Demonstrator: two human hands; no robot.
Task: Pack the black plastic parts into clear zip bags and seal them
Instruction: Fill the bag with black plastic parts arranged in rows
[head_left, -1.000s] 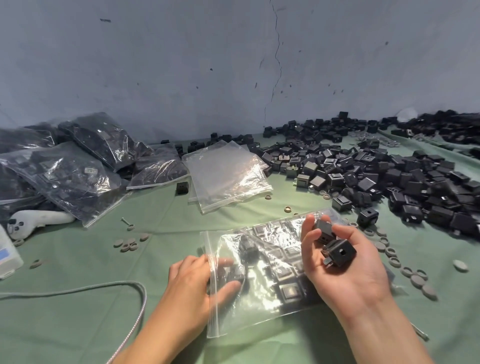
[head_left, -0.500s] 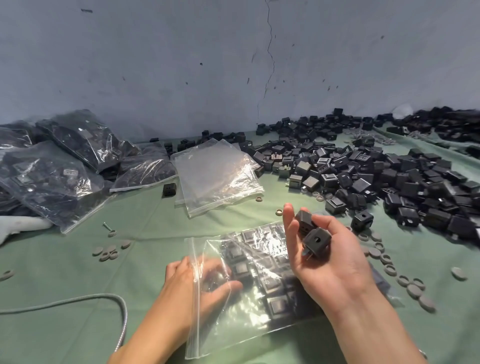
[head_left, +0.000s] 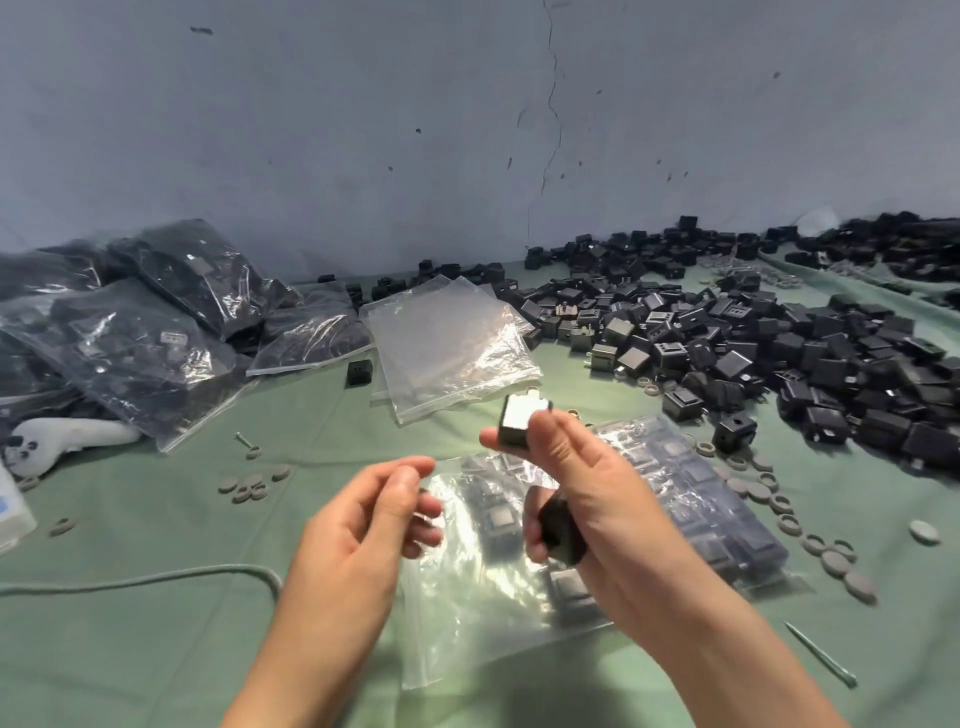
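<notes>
Head view: right hand (head_left: 587, 499) raised over the half-filled zip bag (head_left: 483, 597) near the counter's (head_left: 156, 519) front edge, fingers (head_left: 553, 441) pinching one black part (head_left: 517, 422), second black part (head_left: 561, 530) gripped lower. Left hand (head_left: 358, 525) curls loosely beside the bag's mouth; grip unclear. Loose parts pile (head_left: 779, 364) lies toward the right edge.

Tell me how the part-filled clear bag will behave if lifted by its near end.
Likely floppy: the clear bag looks thin and wrinkled. Probably lopsided, sagging rightward, where the black parts lie in rows.

Clear zip bag (head_left: 483, 597) lying flat, part-filled, two black parts (head_left: 519, 423) held above
</notes>
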